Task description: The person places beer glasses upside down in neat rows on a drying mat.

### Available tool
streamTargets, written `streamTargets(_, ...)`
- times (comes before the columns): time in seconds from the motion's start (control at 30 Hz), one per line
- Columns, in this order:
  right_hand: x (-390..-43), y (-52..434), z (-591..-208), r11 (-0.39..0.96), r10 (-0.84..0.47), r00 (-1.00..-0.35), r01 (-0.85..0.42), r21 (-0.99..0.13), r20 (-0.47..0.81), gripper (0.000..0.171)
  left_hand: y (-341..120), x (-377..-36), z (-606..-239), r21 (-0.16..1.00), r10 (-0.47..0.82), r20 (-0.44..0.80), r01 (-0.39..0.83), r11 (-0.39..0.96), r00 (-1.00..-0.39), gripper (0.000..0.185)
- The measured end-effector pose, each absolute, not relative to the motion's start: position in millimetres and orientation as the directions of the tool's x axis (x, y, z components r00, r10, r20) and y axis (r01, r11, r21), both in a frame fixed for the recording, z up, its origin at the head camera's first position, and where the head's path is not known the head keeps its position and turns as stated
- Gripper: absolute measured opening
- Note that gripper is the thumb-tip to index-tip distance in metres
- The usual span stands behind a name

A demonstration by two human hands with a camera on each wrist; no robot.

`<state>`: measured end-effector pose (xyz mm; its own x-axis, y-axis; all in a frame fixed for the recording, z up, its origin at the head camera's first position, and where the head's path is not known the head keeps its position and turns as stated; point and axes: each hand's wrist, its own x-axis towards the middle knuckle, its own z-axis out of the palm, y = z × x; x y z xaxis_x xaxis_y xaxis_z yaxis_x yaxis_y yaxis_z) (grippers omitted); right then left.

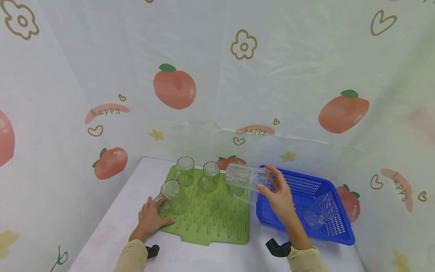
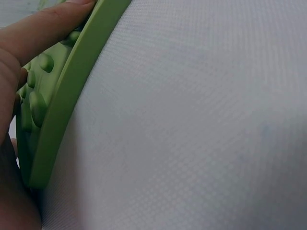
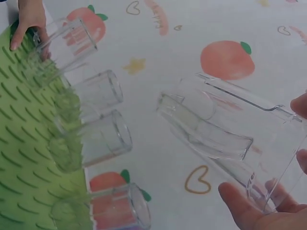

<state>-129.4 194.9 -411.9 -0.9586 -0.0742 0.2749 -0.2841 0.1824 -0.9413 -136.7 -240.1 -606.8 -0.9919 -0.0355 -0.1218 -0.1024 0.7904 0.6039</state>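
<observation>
Clear plastic makes up the mug (image 1: 246, 180) that the right hand (image 1: 279, 192) holds on its side in the air, above the gap between a green mat (image 1: 210, 219) and a blue basket (image 1: 340, 230). Its fingers curl round the mug's base end, thumb below; the right wrist view shows the straight, thin, transparent walls, a flat slab handle and the open mouth turned away from the palm.

The left hand (image 1: 150, 218) lies on the counter (image 1: 108, 234) at the mat's near left corner, fingers fairly straight, pressing on the mat's edge. In the left wrist view a fingertip (image 2: 57, 19) rests on the raised rim of the mat, which looks like soft, matte rubber with rounded bumps, while the counter shows a fine woven white cloth texture.

Three more clear glasses stand upright on the mat: one (image 1: 173, 196) with a handle just beside the left hand, two (image 1: 185, 170) (image 1: 210, 175) at the back edge. The mat is square with rounded corners and rows of elongated ridges.

The basket is hard plastic, rectangular, its walls and floor pierced with a fine grid. Another ribbed clear glass (image 1: 319, 211) lies on its side in it.

The backdrop (image 1: 306, 75) is a glossy, creased sheet printed with peaches, flowers and hearts; the word "happy" reads twice on pink bands.
</observation>
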Motion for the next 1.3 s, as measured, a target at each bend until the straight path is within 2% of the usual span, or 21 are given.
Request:
streamTargets(0.63,-137.0,158.6,-451.0,-0.010,-0.136,-0.971,-0.199,-0.980,0.199,0.063,-241.3,-138.0,-610.4,0.597,-0.031,-0.136,-0.107,0.795,-0.990,0.109)
streamTargets(1.3,-135.7,135.6,-477.0,-0.046,-0.171,-0.974,-0.142,-0.989,0.148,0.063,-238.7,-138.5,-606.0,0.600,-0.032,-0.120,-0.098,0.794,-0.992,0.108)
